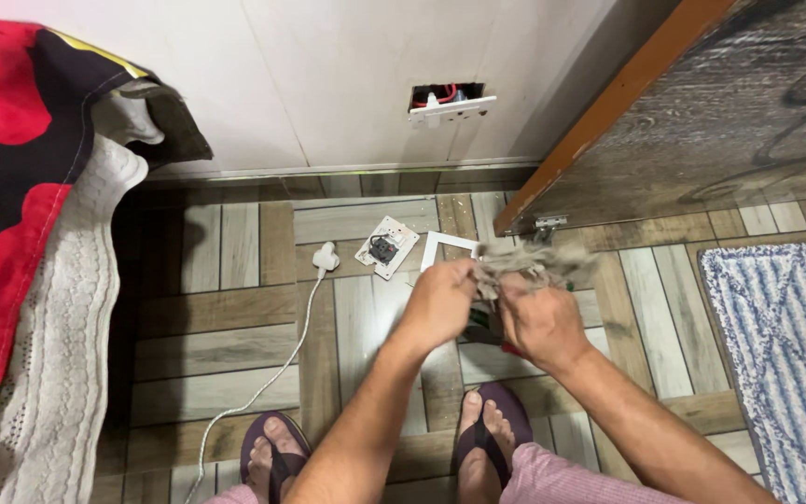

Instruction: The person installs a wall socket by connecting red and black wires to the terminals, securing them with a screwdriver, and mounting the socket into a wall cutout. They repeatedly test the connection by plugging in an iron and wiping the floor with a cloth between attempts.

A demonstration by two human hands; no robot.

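The grey rag [529, 264] is motion-blurred — its shape unclear. A dark object [479, 327] sits mostly hidden behind both hands — unidentifiable. The striped rug [785, 364] runs off the right edge.

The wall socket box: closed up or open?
Open. The wall box shows red wiring, its white plate hanging loose; another socket plate lies on the floor.

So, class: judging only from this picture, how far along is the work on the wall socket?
Done: the socket plate hangs loose off the wall opening, red wires showing behind it; a second socket module and a white frame lie on the floor. In hand: the left hand and right hand grip a grey rag. Left: nothing is refitted to the wall.
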